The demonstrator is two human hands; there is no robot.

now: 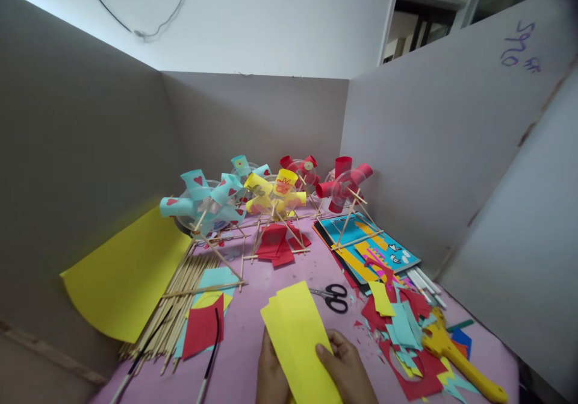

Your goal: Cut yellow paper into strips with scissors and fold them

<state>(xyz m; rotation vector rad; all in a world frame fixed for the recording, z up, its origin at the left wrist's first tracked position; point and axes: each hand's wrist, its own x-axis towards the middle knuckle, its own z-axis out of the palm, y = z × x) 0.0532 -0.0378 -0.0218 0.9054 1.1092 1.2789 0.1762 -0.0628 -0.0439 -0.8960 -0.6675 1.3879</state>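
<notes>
Several yellow paper strips [300, 344], stacked and slightly fanned at the top, are held upright near the table's front edge. My left hand [271, 371] grips the stack along its left side, its fingers mostly hidden behind the paper. On the right side my right hand [347, 371] pinches the stack, thumb in front and fingers behind. Just beyond the strips lie black-handled scissors [335, 298], their blades partly covered by the paper. Past them are red paper pieces [274, 244] under a yellow paper-cup wheel [275, 193] on a stick frame.
Blue wheels [203, 202] and red wheels [345, 184] stand at the back. Bamboo sticks [180, 295] and a yellow sheet [130, 277] lie left. A colourful book [370, 241], paper scraps [401, 326] and a yellow glue gun [465, 362] lie right. Grey partitions [257, 115] enclose the table.
</notes>
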